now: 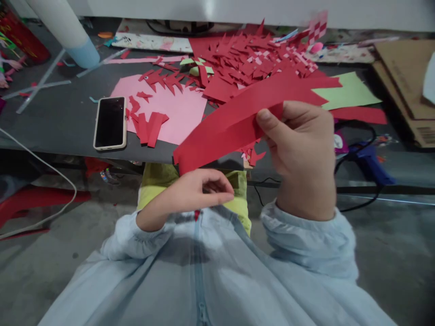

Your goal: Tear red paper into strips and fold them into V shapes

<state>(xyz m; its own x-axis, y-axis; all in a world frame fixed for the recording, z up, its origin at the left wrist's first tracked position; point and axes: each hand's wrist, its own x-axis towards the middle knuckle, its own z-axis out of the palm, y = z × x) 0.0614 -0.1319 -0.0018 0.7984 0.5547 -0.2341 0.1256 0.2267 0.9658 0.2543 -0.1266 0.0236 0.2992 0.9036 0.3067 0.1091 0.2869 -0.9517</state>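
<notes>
A long red paper strip (231,120) with a forked right end is pinched between the thumb and fingers of my right hand (299,136). It is held slanting in front of the table, its left end bent down. Just below that end, my left hand (195,190) is loosely curled, thumb tip close to the fingertips, with nothing visible in it. The strip's lower corner meets or passes behind its knuckles; I cannot tell which. Beyond the strip lies a heap of cut red paper pieces (234,54). On a pink paper sheet (183,115) rest several small red cutouts (151,127).
A phone (109,123) lies left of the pink sheet, near clear sticks (41,83) and a white-and-blue cylinder (70,34). At right are green paper (353,90), a blue glue gun (369,163) with a black cable, and cardboard (406,77). A white cable (37,156) hangs at left.
</notes>
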